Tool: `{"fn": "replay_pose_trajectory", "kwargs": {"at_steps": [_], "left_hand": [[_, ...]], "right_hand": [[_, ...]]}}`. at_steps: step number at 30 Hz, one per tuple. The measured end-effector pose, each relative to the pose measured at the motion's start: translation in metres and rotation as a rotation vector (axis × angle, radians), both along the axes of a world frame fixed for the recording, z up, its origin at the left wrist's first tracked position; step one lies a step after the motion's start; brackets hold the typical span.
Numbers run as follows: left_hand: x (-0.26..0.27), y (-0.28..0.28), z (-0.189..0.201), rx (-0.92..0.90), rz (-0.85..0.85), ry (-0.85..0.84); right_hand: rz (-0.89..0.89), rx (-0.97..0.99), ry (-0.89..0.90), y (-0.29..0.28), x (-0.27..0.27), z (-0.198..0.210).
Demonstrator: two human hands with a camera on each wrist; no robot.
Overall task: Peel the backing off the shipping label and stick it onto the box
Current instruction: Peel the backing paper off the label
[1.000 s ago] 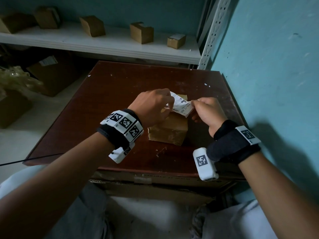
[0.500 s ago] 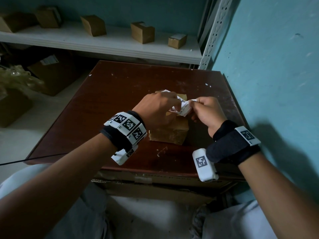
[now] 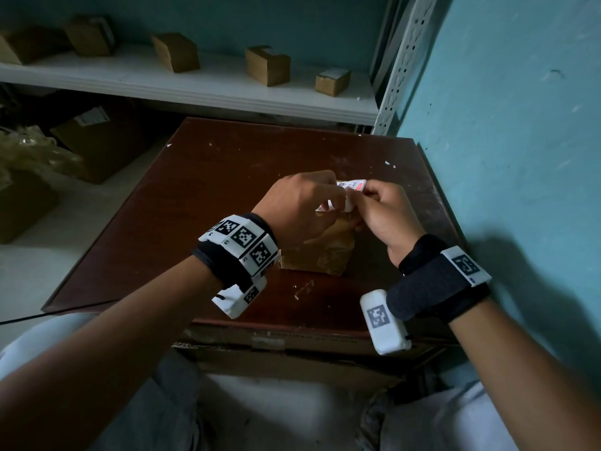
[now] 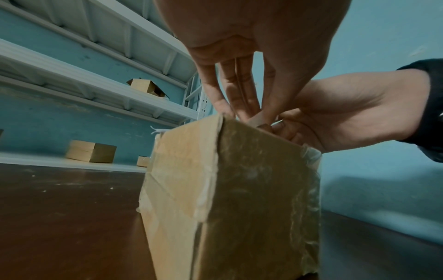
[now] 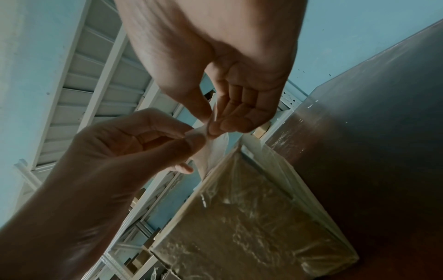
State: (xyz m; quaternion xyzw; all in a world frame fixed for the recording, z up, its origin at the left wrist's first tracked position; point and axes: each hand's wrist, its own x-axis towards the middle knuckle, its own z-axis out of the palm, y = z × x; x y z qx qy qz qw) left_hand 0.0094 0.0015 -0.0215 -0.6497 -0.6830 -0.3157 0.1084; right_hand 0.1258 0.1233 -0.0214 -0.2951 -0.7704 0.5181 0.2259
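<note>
A small brown cardboard box (image 3: pixel 322 252) wrapped in clear tape stands on the dark red table (image 3: pixel 201 196); its sides fill the left wrist view (image 4: pixel 239 189) and the right wrist view (image 5: pixel 251 217). Just above its top, both hands hold a white shipping label (image 3: pixel 353 187) with print and a red mark. My left hand (image 3: pixel 302 203) pinches the label's left part between thumb and fingers. My right hand (image 3: pixel 380 209) pinches its right part. In the right wrist view the white label (image 5: pixel 210 149) hangs folded between the two pinches. Most of the label is hidden by the fingers.
A white shelf (image 3: pixel 195 89) behind the table carries several small cardboard boxes (image 3: pixel 266 65). A teal wall (image 3: pixel 504 157) runs close along the table's right side. Bigger boxes (image 3: pixel 97 141) and plastic wrap lie on the floor at the left.
The hands have come closer together above the box. The label, spread out one second ago, is now bunched and folded between the fingertips.
</note>
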Motion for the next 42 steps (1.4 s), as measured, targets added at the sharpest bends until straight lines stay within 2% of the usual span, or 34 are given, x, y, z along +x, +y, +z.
{"fn": "replay_pose_trajectory", "kwargs": {"at_steps": [7,13,17,20,24,30,35,39,42], "left_hand": [[0.000,0.000,0.001,-0.009,0.021,0.017],[0.000,0.000,0.003,0.016,0.044,-0.021],[-0.011,0.002,0.001,0.120,0.242,-0.082],[-0.022,0.001,0.001,0.047,0.376,-0.150],[-0.020,0.002,0.004,0.024,0.275,-0.137],[-0.010,0.008,0.006,0.115,0.094,-0.163],[-0.012,0.009,0.009,0.161,0.164,-0.190],[-0.012,0.010,0.011,0.229,0.218,-0.126],[-0.015,0.011,0.015,0.300,0.233,-0.124]], "right_hand": [[-0.060,0.079,0.045,0.004,0.000,0.001],[-0.033,0.095,0.056,0.004,0.002,0.004],[-0.021,0.085,0.061,0.008,0.003,0.011],[-0.014,0.057,0.081,0.009,0.006,0.015],[0.061,0.049,0.070,0.005,0.007,0.016],[0.169,0.146,0.050,-0.002,0.004,0.016],[0.131,0.252,0.074,0.000,0.002,0.010],[-0.020,0.424,0.197,0.003,0.001,0.008],[0.037,0.407,0.275,-0.002,0.002,0.015]]}}
